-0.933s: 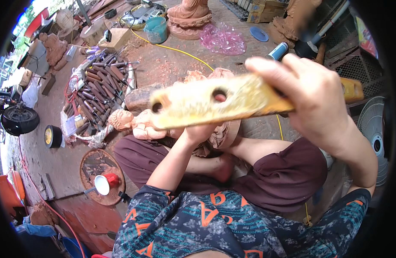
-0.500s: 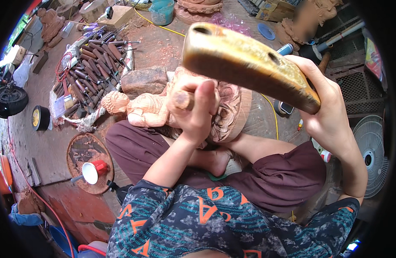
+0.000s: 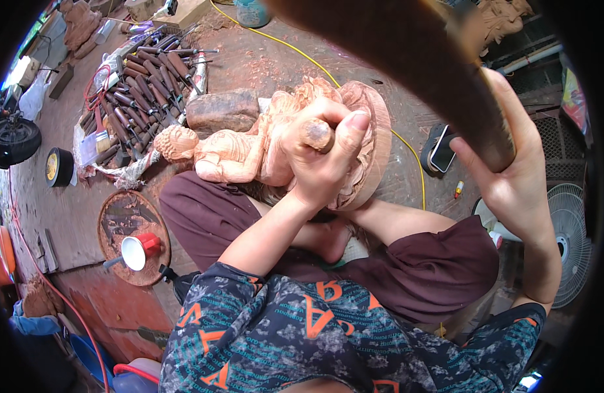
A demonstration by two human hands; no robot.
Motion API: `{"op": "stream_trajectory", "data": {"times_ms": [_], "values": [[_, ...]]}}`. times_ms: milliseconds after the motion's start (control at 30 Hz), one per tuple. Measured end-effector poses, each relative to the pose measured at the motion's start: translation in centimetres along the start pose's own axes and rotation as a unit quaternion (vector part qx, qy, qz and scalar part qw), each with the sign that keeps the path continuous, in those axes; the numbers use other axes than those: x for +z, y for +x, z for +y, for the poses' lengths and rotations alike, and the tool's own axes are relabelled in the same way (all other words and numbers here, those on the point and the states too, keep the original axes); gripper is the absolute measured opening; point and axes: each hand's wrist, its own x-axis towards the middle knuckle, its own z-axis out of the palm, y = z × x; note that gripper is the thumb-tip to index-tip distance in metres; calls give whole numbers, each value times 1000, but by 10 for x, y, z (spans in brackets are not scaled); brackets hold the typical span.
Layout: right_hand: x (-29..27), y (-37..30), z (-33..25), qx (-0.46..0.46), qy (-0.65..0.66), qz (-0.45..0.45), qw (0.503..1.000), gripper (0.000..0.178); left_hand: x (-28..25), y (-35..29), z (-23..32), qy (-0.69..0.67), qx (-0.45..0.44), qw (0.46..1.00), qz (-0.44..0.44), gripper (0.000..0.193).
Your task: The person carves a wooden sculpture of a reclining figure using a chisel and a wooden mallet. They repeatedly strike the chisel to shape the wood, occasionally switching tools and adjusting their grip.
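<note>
A pale wooden statue (image 3: pixel 226 156) with a curly-haired head lies on its side across the floor in front of my crossed legs, head to the left and round base to the right. My left hand (image 3: pixel 328 160) is wrapped round a carving chisel, over the statue's lower part. Only the butt of the chisel's wooden handle (image 3: pixel 317 135) shows; its blade is hidden beneath the fist. High on the right, my right hand (image 3: pixel 515 164) grips one end of a thick wooden mallet (image 3: pixel 407 59). The mallet is raised close to the camera, apart from the chisel, its far end out of view.
Many wooden-handled chisels (image 3: pixel 141 88) lie piled on a cloth at left. A wooden block (image 3: pixel 222 110) rests behind the statue. A red and white cup (image 3: pixel 134 253) sits on a round tray (image 3: pixel 105 226). Yellow cord (image 3: pixel 407 145), a phone (image 3: pixel 443 150) and a fan (image 3: pixel 572 242) are at right.
The mallet has risen toward the camera, uncovering more of the statue's base. My left hand has shifted right with the chisel.
</note>
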Motion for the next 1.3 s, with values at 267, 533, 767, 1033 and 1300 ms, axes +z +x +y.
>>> {"op": "stream_trajectory", "data": {"times_ms": [267,533,767,1033,1300], "values": [[-4,-2,2,43,-37,6,998,45,6,-1,8,45,-30,998,-31,18],[-29,7,-1,97,-80,32,992,47,9,13,10,68,-31,996,-44,16],[-19,14,-8,31,-229,-81,970,54,6,7,9,35,-90,995,-12,9],[-3,2,-7,49,-179,-67,980,56,-8,27,-1,-202,-48,964,165,11],[-1,1,-17,119,-56,-102,986,50,-14,18,-1,-149,23,989,7,35]]}}
